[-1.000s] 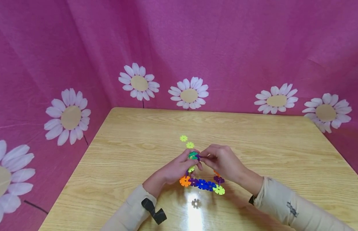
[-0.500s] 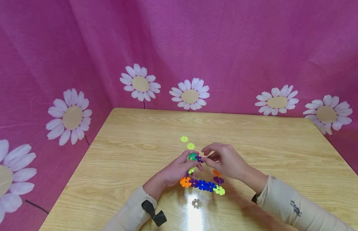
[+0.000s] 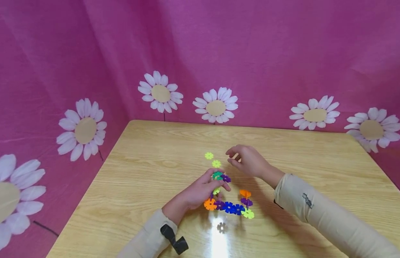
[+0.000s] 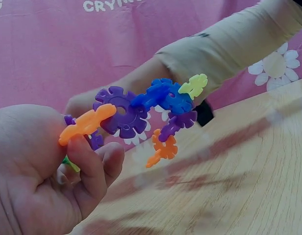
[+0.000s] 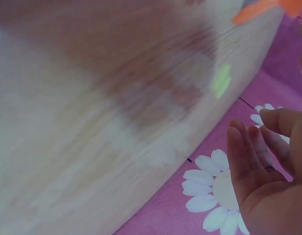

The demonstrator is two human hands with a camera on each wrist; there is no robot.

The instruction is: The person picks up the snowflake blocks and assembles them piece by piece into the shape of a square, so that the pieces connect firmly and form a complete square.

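Note:
My left hand [image 3: 198, 191] holds a chain of interlocking flower-shaped discs, its fingers and thumb around the green disc [image 3: 217, 175]. A purple disc [image 3: 226, 178] sticks out to the right of the green one. From the hand the chain runs through an orange disc [image 3: 210, 204] and blue discs [image 3: 230, 207] to a yellow-green disc [image 3: 248, 213], then up to another orange disc [image 3: 245, 194]. My right hand [image 3: 249, 162] is raised over the table with bent, loose fingers and nothing in them. Nearest to it lie two loose yellow-green discs [image 3: 216, 163] [image 3: 209, 156].
A greyish disc [image 3: 222, 227] lies on the wooden table [image 3: 161, 150] near the front, beside a bright reflection. Pink cloth [image 3: 251, 53] with printed daisies hangs behind and to the left of the table. A black strap [image 3: 174, 239] dangles from the left sleeve.
My right hand has let go of the purple disc by the green one and moved up and away, toward the far side. The left hand has kept its hold on the chain.

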